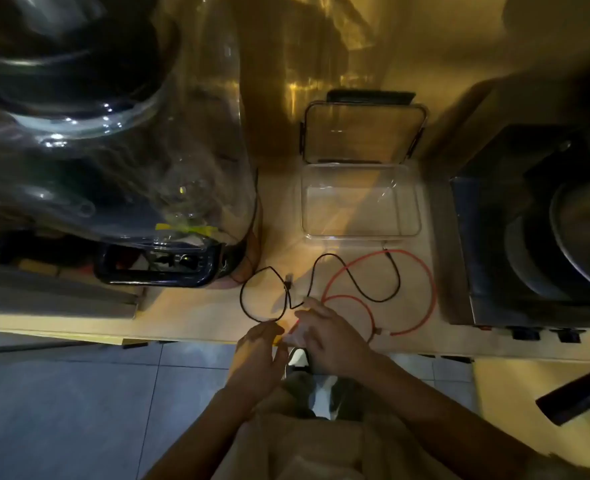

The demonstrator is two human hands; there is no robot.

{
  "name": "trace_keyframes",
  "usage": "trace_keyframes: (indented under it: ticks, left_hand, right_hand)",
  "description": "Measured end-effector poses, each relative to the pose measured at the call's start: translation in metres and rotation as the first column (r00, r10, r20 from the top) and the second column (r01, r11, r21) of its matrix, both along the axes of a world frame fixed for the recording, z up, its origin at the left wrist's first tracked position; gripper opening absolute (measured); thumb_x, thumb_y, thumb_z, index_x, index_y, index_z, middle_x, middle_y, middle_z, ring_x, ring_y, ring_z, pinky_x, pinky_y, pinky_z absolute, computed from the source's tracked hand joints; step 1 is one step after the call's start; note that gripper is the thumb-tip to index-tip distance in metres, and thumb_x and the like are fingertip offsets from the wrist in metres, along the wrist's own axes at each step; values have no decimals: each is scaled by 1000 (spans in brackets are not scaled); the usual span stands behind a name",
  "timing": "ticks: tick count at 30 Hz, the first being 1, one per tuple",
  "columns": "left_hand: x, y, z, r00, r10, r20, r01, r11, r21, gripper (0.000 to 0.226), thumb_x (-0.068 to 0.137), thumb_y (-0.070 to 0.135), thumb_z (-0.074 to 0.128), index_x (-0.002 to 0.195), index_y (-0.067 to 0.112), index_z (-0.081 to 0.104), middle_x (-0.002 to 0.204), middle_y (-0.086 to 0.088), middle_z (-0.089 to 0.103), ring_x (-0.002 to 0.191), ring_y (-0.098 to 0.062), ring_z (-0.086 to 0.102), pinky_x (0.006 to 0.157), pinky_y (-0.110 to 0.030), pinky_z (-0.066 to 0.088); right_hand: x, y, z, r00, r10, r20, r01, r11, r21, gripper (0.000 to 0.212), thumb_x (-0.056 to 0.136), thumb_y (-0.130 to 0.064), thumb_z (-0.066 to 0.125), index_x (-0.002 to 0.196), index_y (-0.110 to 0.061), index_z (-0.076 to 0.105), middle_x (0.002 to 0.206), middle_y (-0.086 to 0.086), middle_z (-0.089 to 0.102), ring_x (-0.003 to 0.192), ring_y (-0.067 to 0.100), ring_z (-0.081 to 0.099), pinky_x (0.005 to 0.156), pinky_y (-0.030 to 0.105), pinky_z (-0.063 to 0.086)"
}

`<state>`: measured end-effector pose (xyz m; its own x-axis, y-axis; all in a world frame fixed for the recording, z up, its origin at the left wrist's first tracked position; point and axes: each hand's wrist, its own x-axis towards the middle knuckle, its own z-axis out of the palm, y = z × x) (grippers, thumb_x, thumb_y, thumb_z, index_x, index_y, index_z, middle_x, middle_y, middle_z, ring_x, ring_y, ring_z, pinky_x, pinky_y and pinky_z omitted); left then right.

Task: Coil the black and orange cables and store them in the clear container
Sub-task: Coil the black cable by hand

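Left hand (260,355) at worktop (189,313) edge, fingers curled, grip pinching black cable (262,292) loop just ahead. Right hand (324,336) beside it, fingers bent down over cable crossing; its grip unclear. Orange cable (428,292) loops right of right hand. Clear container (361,202) open, well beyond both hands.

Large clear plastic water jug (120,140) lay at left on wooden counter (196,313), dark blue handle (158,266) toward the counter's front edge. Dark metal appliance (529,237) stood at right. Grey tiled floor (78,410) below.
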<state>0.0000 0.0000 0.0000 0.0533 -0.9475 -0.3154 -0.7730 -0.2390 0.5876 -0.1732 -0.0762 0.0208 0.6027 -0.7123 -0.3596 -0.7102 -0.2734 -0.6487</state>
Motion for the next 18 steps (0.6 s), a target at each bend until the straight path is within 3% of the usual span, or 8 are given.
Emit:
trace_keyframes:
  ticks: [5,8,11,18]
  left_hand:
    - [14,-15,-6,990,-127,66,124,992,38,44,95,32,49,134,13,56,145,-9,50,131,-27,47,107,-40,40]
    - [17,-24,-13,927,-333,170,300,934,196,54,99,32,40,149,15,34,162,-6,21,148,-24,20,116,-42,26]
    - [17,-24,-17,876,-432,216,356,880,315,60,101,33,35,155,13,17,166,-4,0,151,-26,3,120,-47,16]
    - [16,-16,-23,881,-415,226,354,897,266,60,100,29,37,155,13,17,166,-6,1,152,-28,1,121,-46,13]
  right_hand:
    - [22,-13,0,994,-87,63,77,987,144,47,98,-21,47,145,-19,47,164,-3,20,147,14,26,111,26,33]
    - [29,-17,1,990,-115,76,96,971,218,45,99,-15,47,143,-8,49,158,4,33,141,22,39,112,32,38]
    - [30,-18,4,984,-154,86,132,968,213,39,99,-10,48,136,-2,53,144,11,48,127,24,51,106,35,43]
    - [21,-17,10,947,-276,167,243,951,194,32,100,-6,48,129,4,58,135,16,52,106,21,61,97,38,50]
